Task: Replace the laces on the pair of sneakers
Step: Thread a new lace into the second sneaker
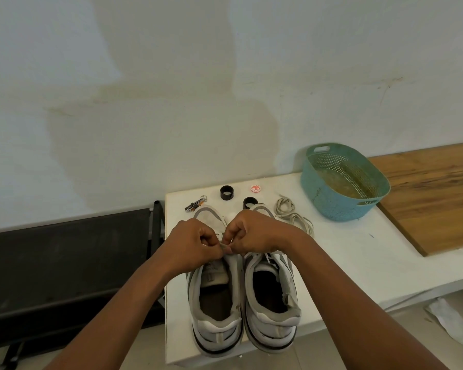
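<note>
Both hands, left hand [195, 243] & right hand [251, 236], are pinching a pale lace end [225, 245] over the left grey-white mesh sneaker [214, 295] w/ its twin [271, 297] alongside, while a loose beige lace bundle [292, 214] is lying far right, so probably early-to-mid job.

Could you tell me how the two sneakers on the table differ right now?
Both hands, left hand and right hand, pinch a lace over the left sneaker; the right sneaker is untouched. The left sneaker's tongue shows; the right sneaker's is hidden. Both are grey-white, heels toward the camera.
</note>
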`<control>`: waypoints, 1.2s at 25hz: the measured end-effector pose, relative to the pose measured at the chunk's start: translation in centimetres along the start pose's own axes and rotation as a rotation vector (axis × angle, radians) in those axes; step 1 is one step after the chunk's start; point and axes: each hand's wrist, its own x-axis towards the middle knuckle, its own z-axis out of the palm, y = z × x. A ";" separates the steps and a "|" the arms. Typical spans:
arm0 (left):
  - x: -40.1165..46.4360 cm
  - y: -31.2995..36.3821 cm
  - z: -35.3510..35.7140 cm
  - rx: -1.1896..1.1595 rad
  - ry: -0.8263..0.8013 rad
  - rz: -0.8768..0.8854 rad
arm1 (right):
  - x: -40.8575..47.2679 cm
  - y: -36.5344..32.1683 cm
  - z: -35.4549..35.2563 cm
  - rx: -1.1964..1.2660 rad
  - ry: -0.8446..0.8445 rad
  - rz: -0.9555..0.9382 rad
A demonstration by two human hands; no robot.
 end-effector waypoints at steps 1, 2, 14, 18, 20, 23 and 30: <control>0.0 -0.1 0.1 -0.003 -0.001 0.001 | -0.1 -0.1 0.0 -0.013 -0.006 0.000; 0.0 -0.1 0.2 -0.007 -0.001 0.006 | -0.1 -0.1 0.0 -0.023 -0.007 0.001; 0.1 -0.8 -0.9 0.065 0.029 0.009 | -0.2 -0.2 0.5 -0.057 0.090 0.027; 0.1 -0.6 -0.9 0.050 0.002 0.018 | 0.0 -0.2 0.9 -0.106 0.099 -0.005; 0.1 -0.7 -1.0 0.052 0.030 0.041 | 0.0 -0.2 0.9 -0.119 0.122 -0.025; -0.1 -0.4 -1.1 0.007 0.029 0.085 | 0.1 -0.3 0.7 -0.158 0.167 -0.032; -0.5 -0.5 -1.9 0.048 -0.027 0.068 | -0.3 -1.3 -0.6 0.367 0.372 0.059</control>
